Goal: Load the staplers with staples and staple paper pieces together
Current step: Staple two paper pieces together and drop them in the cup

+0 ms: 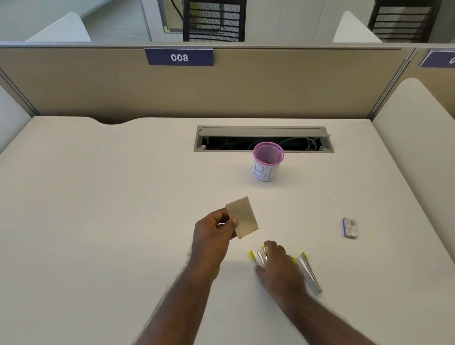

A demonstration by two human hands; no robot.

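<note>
My left hand (213,236) holds a small stack of tan paper pieces (243,217) by its lower left corner, lifted above the desk. My right hand (278,269) rests palm down on a yellow and silver stapler (258,257) lying on the desk; most of that stapler is hidden under the fingers. A second yellow and silver stapler (308,274) lies open just right of that hand. A small blue box of staples (349,227) lies further right.
A pink mesh cup (269,164) with a white paper label stands behind the hands, in front of an open cable tray (262,138) in the white desk (113,211). Beige partition walls close the back and sides.
</note>
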